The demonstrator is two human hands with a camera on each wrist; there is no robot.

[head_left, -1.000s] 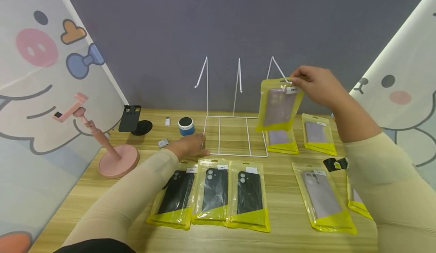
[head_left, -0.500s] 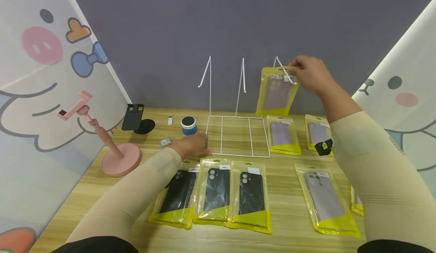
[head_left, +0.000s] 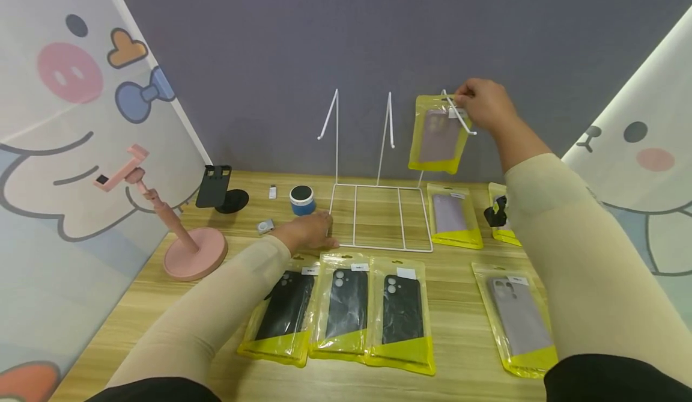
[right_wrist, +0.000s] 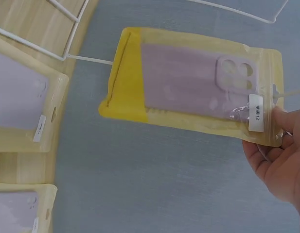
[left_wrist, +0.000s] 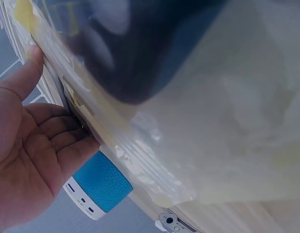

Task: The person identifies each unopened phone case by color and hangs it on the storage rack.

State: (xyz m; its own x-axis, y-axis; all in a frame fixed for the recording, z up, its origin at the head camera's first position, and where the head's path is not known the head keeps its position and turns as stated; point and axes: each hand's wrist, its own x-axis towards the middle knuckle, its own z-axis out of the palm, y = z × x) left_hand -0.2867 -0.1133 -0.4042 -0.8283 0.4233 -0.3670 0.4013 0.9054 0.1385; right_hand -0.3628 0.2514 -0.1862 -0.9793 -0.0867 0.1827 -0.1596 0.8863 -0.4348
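Note:
A white wire rack (head_left: 381,217) with three upright hooks stands at the back of the wooden table (head_left: 459,384). My right hand (head_left: 476,104) pinches the top of a yellow packet holding a lilac phone case (head_left: 439,133), up at the rack's right hook (head_left: 459,113). The right wrist view shows the thumb on the label corner of this packet (right_wrist: 188,87), where a white wire crosses my right hand (right_wrist: 281,155). My left hand (head_left: 308,234) rests on the table, fingers against the rack's front-left corner. In the left wrist view this left hand (left_wrist: 28,145) shows an open palm beside a blue speaker (left_wrist: 98,187).
Three packets with black cases (head_left: 346,306) lie in a row near the front edge. Lilac-case packets (head_left: 453,219) (head_left: 516,315) lie to the right. A pink phone stand (head_left: 186,234), a black stand (head_left: 216,188) and the blue speaker (head_left: 301,200) sit at the left. Cartoon panels flank the table.
My right hand has lifted the lilac-case packet up and back to the right hook. The left hand has stayed at the rack's corner.

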